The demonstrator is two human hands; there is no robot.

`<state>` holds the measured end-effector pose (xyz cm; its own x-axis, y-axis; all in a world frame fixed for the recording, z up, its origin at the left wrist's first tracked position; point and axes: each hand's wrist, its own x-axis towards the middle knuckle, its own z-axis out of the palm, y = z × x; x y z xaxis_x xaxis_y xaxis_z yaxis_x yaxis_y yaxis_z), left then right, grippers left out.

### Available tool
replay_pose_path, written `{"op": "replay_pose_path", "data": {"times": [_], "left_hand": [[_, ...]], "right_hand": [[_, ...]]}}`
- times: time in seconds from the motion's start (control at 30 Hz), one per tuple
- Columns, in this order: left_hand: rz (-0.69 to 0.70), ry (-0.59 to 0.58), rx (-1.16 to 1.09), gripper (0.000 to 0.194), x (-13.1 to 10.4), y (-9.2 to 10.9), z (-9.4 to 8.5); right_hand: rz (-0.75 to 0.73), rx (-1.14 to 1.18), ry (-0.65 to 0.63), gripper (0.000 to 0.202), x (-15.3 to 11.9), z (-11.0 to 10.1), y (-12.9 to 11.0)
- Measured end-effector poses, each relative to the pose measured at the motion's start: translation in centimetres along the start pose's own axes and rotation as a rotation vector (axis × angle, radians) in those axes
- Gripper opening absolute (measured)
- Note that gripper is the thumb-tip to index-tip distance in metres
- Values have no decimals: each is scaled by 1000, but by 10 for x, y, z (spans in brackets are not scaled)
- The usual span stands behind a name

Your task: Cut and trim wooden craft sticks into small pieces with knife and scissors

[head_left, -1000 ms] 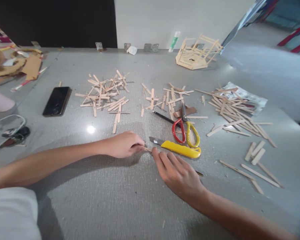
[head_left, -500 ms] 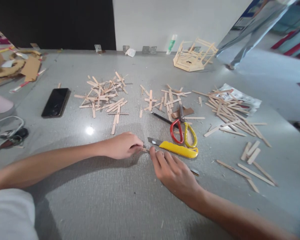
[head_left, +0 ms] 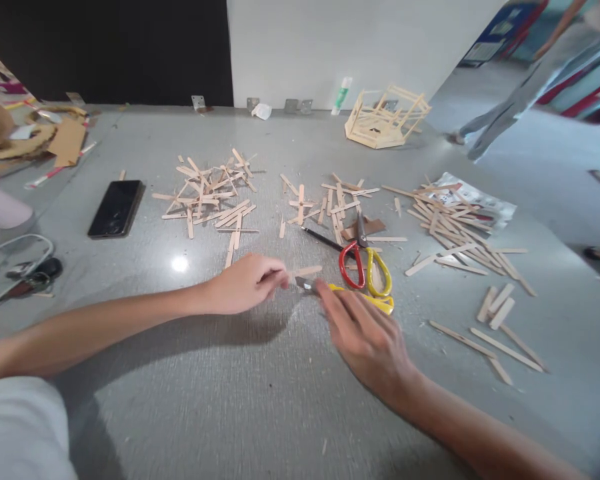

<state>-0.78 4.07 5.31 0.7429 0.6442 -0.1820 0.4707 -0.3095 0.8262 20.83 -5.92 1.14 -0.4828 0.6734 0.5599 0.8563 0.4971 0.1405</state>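
Where the left hand (head_left: 243, 283) and right hand (head_left: 367, 330) are apart, a short wooden stick (head_left: 309, 271) lies between them, slightly beyond the fingertips.
The left hand is half open, fingers curled, visibly empty; the right is bent over the yellow knife (head_left: 384, 305), its grip indeterminable. The knife's blade points left; scissors (head_left: 379, 272) rest just beyond its handle.

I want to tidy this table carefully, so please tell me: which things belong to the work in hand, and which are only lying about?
Probably for the work:
- yellow cutter, at the right hand
- scissors
- wooden sticks
- stick frame

Apparently just lying about:
- phone
- white cable
- white scrap
- cardboard
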Motion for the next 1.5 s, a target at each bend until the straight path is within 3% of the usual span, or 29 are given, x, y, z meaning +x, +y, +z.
{"op": "replay_pose_path", "data": {"times": [0.1,0.2,0.3,0.4,0.57,0.67,0.77,0.83,0.93,1.07,1.23,1.5], "left_hand": [[63,130,-110,32,-10,15,-2],[131,173,-256,27,-24,28,-2],[170,186,-355,30,-35,38,0],[184,194,-382,23,-42,48,2],[178,206,-378,17,-51,59,6],[190,211,-333,17,-55,62,7],[169,191,-223,21,-51,57,6],[115,91,-132,22,-41,47,3],[38,-159,-70,25,-20,22,0],[13,-308,-65,30,1,-10,1],[-24,-366,-149,27,6,-21,4],[-80,-378,-188,27,7,-18,6]], "right_hand": [[176,164,151,54,4,-7,4],[391,406,290,47,10,-24,2],[497,764,260,25,19,-45,0],[512,1091,295,26,31,-59,0],[600,940,438,8,45,-63,-5],[591,981,465,10,45,-66,-13],[512,990,393,10,40,-65,-18],[470,946,301,15,35,-56,-17],[515,957,105,31,24,-29,-12],[570,1024,-79,39,13,6,-12],[575,1059,-190,40,9,22,-16],[613,1096,-239,40,13,19,-14]]}}
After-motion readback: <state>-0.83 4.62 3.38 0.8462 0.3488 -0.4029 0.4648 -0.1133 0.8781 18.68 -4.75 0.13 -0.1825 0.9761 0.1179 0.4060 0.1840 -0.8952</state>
